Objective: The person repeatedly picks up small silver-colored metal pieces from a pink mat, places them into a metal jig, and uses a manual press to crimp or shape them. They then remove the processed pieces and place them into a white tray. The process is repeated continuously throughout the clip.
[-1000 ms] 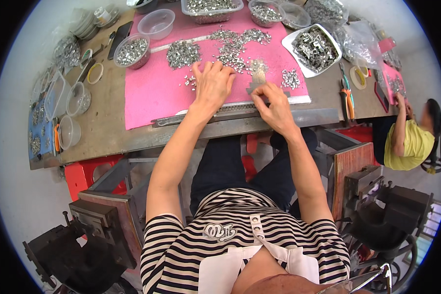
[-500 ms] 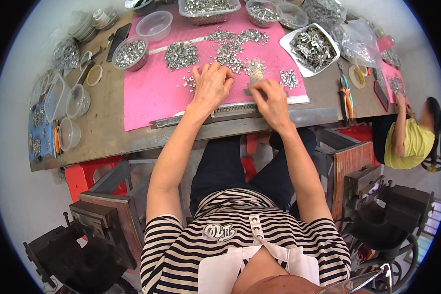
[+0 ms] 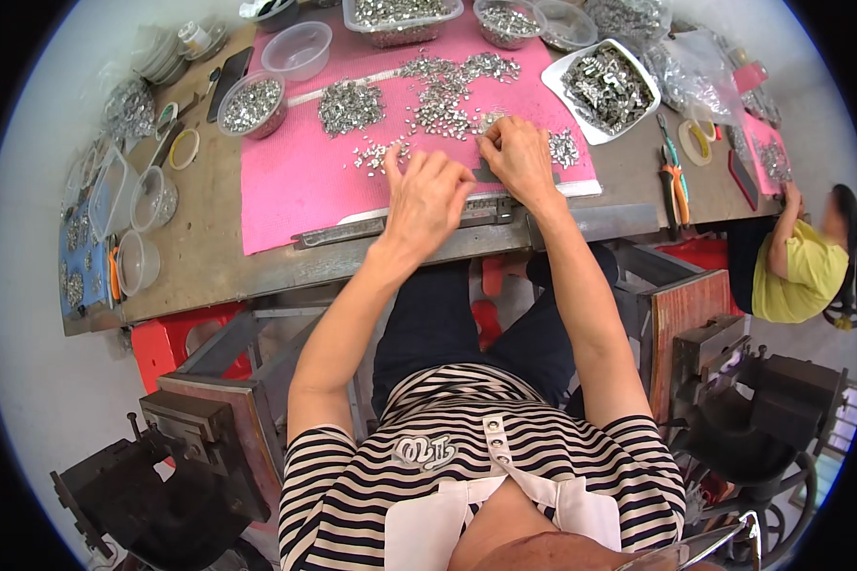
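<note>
Over the near edge of the pink mat [image 3: 286,190], my left hand [image 3: 427,205] bends above a long dark metal bar fixture [image 3: 333,235]. Its thumb and forefinger are drawn together; whatever they pinch is too small to make out. Close by on the right, my right hand [image 3: 521,162] is closed with fingertips pointing down, and what it holds is hidden. A slotted section of the fixture [image 3: 486,211] shows between the wrists. Small shiny metal pieces [image 3: 376,155] lie scattered beyond my left hand. Larger heaps include a round pile [image 3: 350,107] and a spread pile [image 3: 443,109].
A white tray [image 3: 552,86] of dark metal parts stands right of the mat, a tub of pieces [image 3: 278,119] left. Orange-handled pliers [image 3: 674,190] lie at right. Another person in a yellow top [image 3: 800,271] works at far right. Machine vises [image 3: 186,428] stand below the table.
My left hand has drawn back from the loose pieces toward the fixture, its fingers coming together. My right hand has shifted slightly up the mat.
</note>
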Demonstrator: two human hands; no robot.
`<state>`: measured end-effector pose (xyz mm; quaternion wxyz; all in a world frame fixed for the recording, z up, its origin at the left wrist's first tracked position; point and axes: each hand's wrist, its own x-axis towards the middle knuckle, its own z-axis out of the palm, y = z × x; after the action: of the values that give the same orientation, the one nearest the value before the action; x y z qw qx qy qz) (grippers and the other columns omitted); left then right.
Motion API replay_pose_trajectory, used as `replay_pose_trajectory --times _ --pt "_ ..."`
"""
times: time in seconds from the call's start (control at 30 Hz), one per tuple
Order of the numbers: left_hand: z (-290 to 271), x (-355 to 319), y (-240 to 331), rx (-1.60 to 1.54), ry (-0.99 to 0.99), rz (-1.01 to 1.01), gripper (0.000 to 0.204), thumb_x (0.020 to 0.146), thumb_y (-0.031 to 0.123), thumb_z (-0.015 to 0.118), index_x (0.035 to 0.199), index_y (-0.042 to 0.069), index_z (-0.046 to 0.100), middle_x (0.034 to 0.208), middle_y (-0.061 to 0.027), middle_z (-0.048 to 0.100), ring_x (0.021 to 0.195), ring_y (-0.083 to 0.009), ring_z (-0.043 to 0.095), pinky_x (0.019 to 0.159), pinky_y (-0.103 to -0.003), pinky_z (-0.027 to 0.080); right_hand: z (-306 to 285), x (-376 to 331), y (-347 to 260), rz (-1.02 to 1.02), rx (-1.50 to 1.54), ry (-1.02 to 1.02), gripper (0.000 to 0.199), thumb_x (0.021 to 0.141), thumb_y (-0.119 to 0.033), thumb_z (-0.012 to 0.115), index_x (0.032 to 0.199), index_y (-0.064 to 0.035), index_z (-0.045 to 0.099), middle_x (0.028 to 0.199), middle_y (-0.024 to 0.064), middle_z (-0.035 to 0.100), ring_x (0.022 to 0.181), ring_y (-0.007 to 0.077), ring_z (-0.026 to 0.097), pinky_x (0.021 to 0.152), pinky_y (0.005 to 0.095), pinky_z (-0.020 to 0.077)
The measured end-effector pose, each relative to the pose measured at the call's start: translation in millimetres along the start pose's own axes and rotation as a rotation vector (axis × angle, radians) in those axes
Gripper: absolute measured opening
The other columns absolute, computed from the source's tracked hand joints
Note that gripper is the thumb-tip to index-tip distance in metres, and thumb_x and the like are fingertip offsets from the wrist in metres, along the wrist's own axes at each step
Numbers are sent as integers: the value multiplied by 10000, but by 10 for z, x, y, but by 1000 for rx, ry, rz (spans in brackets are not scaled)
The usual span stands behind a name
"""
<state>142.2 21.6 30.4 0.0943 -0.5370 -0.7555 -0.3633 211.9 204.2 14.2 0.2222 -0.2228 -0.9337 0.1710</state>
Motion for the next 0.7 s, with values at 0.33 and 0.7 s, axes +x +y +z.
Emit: replay_pose_trajectory --times 0.33,0.7 --pt "93 -211 163 -69 5 -26 87 861 135 763 912 94 705 868 -15 618 880 -222 594 1119 -558 293 -11 42 26 -39 57 2 155 873 -196 743 865 -57 675 870 111 686 880 329 656 786 495 410" --pt "158 -273 125 -52 44 -24 108 899 128 730 976 79 673 894 -21 649 859 -241 607 1100 -533 318 -305 -747 -135 -288 305 69 42 896 -33 688 928 -34 660 910 90 610 878 293 578 789 403 420"
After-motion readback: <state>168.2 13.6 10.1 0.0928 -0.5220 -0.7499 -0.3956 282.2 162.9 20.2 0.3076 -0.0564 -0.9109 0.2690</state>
